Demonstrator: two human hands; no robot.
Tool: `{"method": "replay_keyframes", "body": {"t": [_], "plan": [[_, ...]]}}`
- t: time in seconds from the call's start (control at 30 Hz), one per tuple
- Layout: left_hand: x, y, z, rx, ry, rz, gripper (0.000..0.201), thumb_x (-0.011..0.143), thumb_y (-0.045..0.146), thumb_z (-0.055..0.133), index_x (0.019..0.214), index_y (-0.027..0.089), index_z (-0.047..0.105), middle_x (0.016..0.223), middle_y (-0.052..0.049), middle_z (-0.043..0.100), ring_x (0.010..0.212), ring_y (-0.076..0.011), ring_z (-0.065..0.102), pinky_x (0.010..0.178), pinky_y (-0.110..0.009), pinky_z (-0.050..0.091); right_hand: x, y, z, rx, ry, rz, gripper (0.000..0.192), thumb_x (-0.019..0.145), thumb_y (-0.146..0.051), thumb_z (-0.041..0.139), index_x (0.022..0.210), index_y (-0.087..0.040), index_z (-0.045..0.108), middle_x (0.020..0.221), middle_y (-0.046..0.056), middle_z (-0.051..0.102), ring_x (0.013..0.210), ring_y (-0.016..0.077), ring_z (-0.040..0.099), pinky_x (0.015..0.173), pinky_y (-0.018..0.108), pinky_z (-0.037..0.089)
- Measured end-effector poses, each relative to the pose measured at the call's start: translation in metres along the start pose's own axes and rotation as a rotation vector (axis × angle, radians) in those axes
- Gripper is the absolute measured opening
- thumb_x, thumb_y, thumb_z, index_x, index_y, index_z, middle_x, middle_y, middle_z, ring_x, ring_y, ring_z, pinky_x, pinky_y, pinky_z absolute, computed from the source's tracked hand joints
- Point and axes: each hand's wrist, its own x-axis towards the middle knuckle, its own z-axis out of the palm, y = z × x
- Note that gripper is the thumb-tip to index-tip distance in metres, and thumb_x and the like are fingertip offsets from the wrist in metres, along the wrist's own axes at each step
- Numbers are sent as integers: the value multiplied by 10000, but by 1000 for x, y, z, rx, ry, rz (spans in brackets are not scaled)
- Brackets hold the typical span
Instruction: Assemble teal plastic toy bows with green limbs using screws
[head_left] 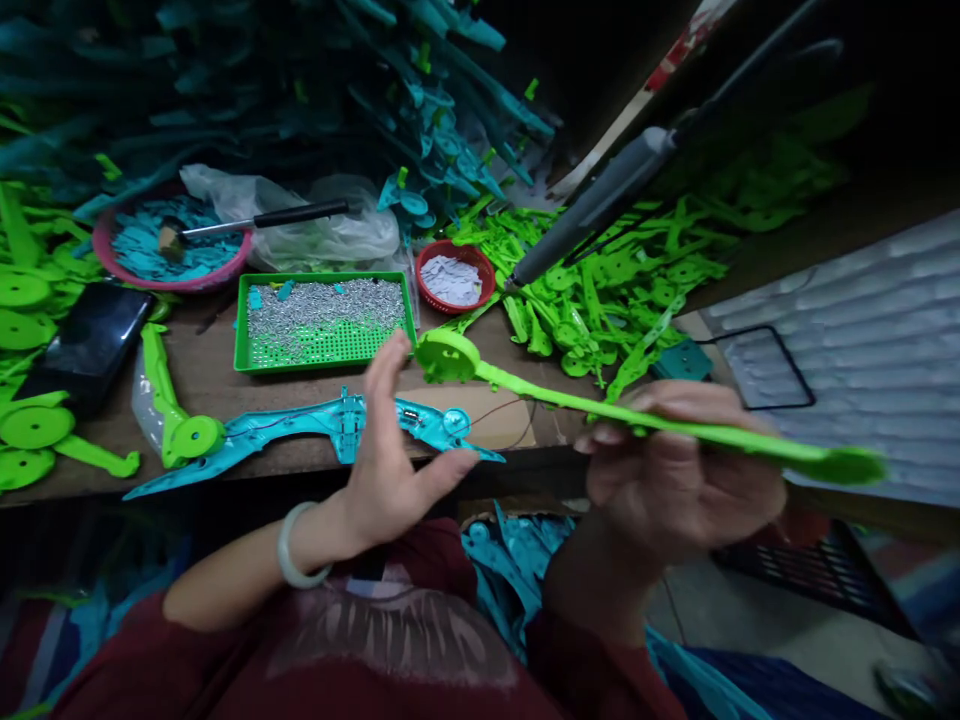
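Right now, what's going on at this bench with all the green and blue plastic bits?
A person sits at a cluttered wooden bench. Their right hand holds a long green plastic part with a round end, raised above the bench edge. Their left hand is open, fingers up, just beside that round end and not gripping anything. Below it a turquoise part lies flat on the bench. Behind are a green tray of small metal pieces, a red bowl, a hammer and heaps of green parts.

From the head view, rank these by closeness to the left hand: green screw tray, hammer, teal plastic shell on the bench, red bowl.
From the left hand:
1. Teal plastic shell, on the bench edge right by the fingers.
2. Green screw tray, just behind it.
3. Red bowl, back right.
4. Hammer, back left across the pink basin.
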Motion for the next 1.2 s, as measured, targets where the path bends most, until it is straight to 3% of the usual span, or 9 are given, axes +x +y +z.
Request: {"method": "replay_keyframes", "body": {"t": [0.17, 0.3, 0.43, 0.53, 0.63, 0.8, 0.93, 1.13, 1.2], "plan": [[-18, 6, 21, -521, -571, -502, 521, 963, 459, 549, 1396, 183, 462, 1035, -105, 686, 920, -204, 672, 816, -358, 554, 22, 37, -23, 186, 131, 384, 124, 841, -326, 671, 855, -205, 649, 757, -15, 689, 497, 80, 600, 376, 166, 471], [-14, 5, 22, -429, -695, -582, 360, 974, 463, 510, 1075, 173, 697, 1000, -97, 659, 904, -188, 631, 800, -338, 527, -1, 86, -49, 174, 46, 931, 227, 706, -346, 751, 770, -175, 617, 625, -18, 647, 410, 73, 546, 318, 149, 400], [-15, 8, 34, -665, -918, -729, 425, 1021, 458, 390, 1222, 141, 589, 815, -46, 669, 657, -127, 609, 578, -242, 482, -20, 108, -62, 218, 30, 1094, 262, 679, -365, 768, 804, -172, 644, 651, -13, 650, 433, 62, 545, 331, 139, 400], [-21, 4, 36, -345, -571, -662, 324, 1015, 400, 445, 1119, 150, 623, 669, 20, 586, 555, -101, 532, 524, -217, 414, -18, 115, -69, 224, 31, 1089, 288, 690, -379, 782, 838, -185, 630, 669, -25, 652, 444, 58, 556, 338, 130, 405], [-27, -14, 28, 83, -284, -300, 146, 981, 272, 545, 962, 164, 642, 741, 3, 633, 623, -108, 576, 602, -234, 432, -15, 125, -74, 189, -60, 1172, 335, 651, -385, 822, 806, -178, 609, 571, -50, 608, 394, 68, 545, 314, 135, 395], [-34, -39, 22, 398, -503, 7, 183, 986, 231, 529, 836, 169, 614, 688, 0, 579, 593, -140, 555, 544, -264, 391, -18, 143, -67, 179, -167, 1295, 400, 594, -394, 860, 793, -155, 608, 493, -37, 597, 382, 103, 568, 322, 162, 451], [-38, -30, 26, 257, -483, -59, 44, 964, 206, 547, 964, 169, 572, 861, -44, 566, 788, -172, 582, 689, -290, 489, -11, 136, -59, 192, -219, 1325, 415, 593, -400, 859, 823, -152, 618, 565, -14, 645, 419, 122, 608, 346, 190, 502], [-38, -9, 27, -213, -26, -165, 368, 861, 303, 683, 1141, 248, 452, 1199, -93, 449, 1124, -242, 511, 942, -446, 493, 20, 73, -55, 246, -172, 1030, 205, 785, -349, 736, 890, -198, 646, 696, -9, 684, 383, 76, 564, 273, 141, 386], [-30, -5, 33, -345, -44, -190, 540, 861, 508, 666, 1274, 267, 414, 1300, -126, 422, 1225, -296, 469, 1005, -523, 453, 24, 53, -50, 270, -143, 891, 160, 829, -353, 700, 904, -218, 658, 684, -15, 665, 335, 52, 497, 227, 129, 287]]}}
